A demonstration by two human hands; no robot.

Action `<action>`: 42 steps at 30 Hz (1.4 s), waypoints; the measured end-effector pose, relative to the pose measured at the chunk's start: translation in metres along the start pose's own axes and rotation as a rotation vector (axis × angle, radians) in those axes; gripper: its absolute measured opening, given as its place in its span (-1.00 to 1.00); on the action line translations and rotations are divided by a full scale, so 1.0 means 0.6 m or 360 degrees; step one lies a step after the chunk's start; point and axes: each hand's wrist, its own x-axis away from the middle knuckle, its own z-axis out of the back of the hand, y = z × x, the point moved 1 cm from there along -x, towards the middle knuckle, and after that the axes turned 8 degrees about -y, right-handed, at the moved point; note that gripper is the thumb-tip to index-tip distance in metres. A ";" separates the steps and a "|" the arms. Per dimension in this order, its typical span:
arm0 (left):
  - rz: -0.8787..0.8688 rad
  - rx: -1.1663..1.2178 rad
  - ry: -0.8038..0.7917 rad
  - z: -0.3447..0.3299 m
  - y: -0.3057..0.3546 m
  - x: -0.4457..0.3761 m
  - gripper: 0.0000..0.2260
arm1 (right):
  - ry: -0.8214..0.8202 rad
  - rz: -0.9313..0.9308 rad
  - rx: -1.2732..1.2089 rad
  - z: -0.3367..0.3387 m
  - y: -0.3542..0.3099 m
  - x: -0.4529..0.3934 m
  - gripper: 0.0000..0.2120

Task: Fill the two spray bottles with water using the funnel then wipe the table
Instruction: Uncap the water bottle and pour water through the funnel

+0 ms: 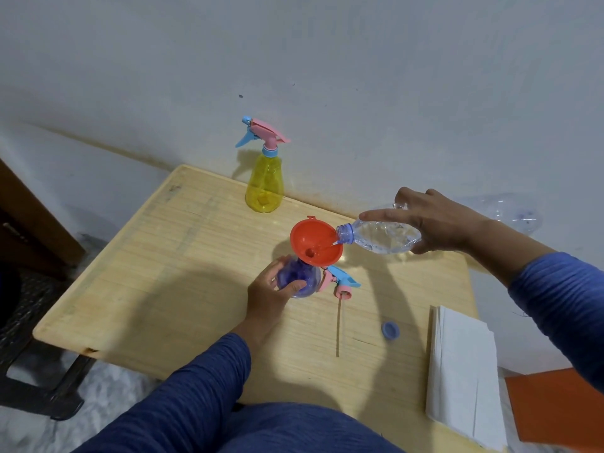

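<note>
1. The yellow sprayer [264, 181] stands upright at the desk's [163, 273] far edge, well behind the funnel [316, 245], its pink-and-blue trigger head screwed on.
2. The left hand [271, 294] grips the purple bottle [299, 277] just below the funnel, fingers [277, 268] and thumb curled round its body.
3. The orange funnel sits in the purple bottle's neck, tilted a little toward the camera.
4. A loose trigger head [340, 284] lies just right of the funnel's bottle, its dip tube [338, 325] stretching toward the near edge.
5. The water bottle [379, 237] lies nearly level, its mouth at the funnel's right rim, a thin stream running in.
6. The right hand [431, 223] holds that bottle right of the funnel, fingers clamped over its body.
7. A blue cap [390, 330] lies open side up, near and right of the funnel.
8. White tissues [464, 374] sit stacked at the desk's right near corner.
</note>
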 end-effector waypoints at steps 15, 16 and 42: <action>0.0048 -0.0135 -0.0049 0.004 0.010 0.003 -0.59 | 0.0521 -0.0202 -0.1165 -0.049 -0.025 0.022 0.01; 0.0059 -0.0169 -0.0059 0.005 0.011 0.003 -0.58 | 0.0652 -0.0257 -0.1248 -0.052 -0.026 0.026 0.02; 0.0151 -0.0627 -0.0153 0.011 0.027 -0.008 -0.64 | 0.1670 -0.1770 -0.2027 -0.108 -0.103 0.119 0.17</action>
